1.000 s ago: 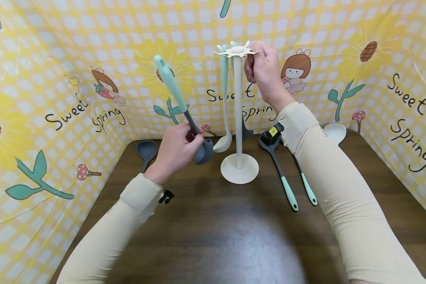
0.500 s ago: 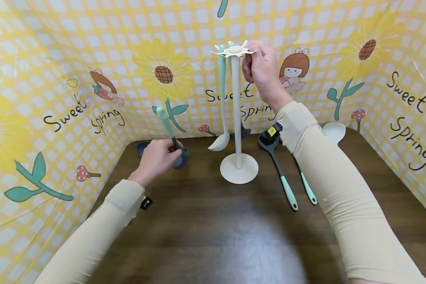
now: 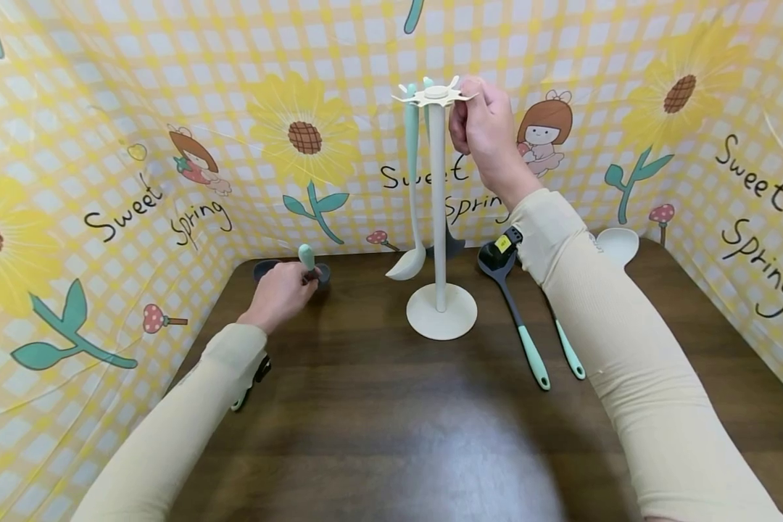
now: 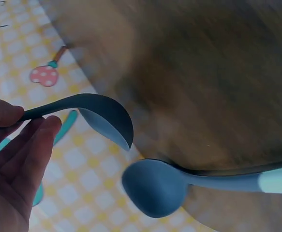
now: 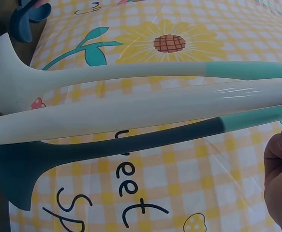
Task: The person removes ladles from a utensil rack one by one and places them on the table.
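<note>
My left hand [image 3: 280, 296] pinches the dark grey shaft of a ladle [image 4: 104, 104] whose mint handle [image 3: 307, 256] points up. The ladle's bowl is above the back left of the table, near a dark grey spoon [image 4: 155, 188] lying there. My right hand [image 3: 486, 134] grips one hook at the top of a cream utensil stand [image 3: 438, 203], fingers curled. From the stand hang a white ladle [image 3: 412, 181] and a dark grey ladle [image 5: 170, 137], both with mint handles. The pole partly hides the dark one in the head view.
Right of the stand's round base lie a dark grey utensil [image 3: 512, 301] with a mint handle and another mint-handled one [image 3: 568, 348], partly hidden by my right arm. A white spoon [image 3: 616, 245] lies at the back right. Checked cloth [image 3: 352, 43] surrounds the wooden table [image 3: 391, 420].
My left hand has carried the ladle away from the stand, to the left and down toward the back left of the table. The right hand stays at the stand's top.
</note>
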`<state>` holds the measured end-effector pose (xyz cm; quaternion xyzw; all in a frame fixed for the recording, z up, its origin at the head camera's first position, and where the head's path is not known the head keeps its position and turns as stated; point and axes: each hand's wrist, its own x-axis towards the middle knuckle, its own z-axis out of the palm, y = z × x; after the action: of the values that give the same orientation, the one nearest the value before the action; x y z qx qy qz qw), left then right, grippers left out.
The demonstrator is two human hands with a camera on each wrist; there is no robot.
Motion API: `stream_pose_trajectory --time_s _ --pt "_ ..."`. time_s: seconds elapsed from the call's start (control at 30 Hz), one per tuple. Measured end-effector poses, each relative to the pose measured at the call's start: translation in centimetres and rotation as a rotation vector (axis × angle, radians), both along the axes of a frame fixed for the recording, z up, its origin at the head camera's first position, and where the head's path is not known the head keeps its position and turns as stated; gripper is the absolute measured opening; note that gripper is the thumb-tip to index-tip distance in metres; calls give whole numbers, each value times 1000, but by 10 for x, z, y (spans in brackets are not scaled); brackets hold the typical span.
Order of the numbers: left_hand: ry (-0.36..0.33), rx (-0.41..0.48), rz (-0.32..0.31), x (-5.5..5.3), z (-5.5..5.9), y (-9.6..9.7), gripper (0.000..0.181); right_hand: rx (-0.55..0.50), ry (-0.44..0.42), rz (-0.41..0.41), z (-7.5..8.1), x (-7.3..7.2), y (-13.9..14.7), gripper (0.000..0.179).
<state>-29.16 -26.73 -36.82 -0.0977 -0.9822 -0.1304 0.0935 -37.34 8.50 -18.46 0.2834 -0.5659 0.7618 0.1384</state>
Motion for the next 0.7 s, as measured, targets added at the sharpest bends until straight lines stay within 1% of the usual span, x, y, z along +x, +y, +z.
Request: stream_pose_trajectory --time_s 0.1,0.2,0.3,0.37,0.5,0.6,0.7 --pt "3 -43 -26 -5 -9 -3 13 1 1 -1 -1 0 0 39" --pt "10 -84 -66 -6 -17 -3 11 7 3 -2 0 1 0 38" --pt "0 -106 -110 -5 -24 -1 7 15 9 -7 1 2 1 38" --pt "-15 -110 -136 -4 -27 1 7 17 9 -10 1 2 1 39" --pt "-40 -134 -161 -2 -34 5 8 16 6 -20 1 1 1 38" --pt "-39 -187 -182 -2 -41 6 9 14 3 -27 0 1 1 38" --pt "-19 -245 -205 0 -49 7 10 14 2 -25 -1 0 1 38"
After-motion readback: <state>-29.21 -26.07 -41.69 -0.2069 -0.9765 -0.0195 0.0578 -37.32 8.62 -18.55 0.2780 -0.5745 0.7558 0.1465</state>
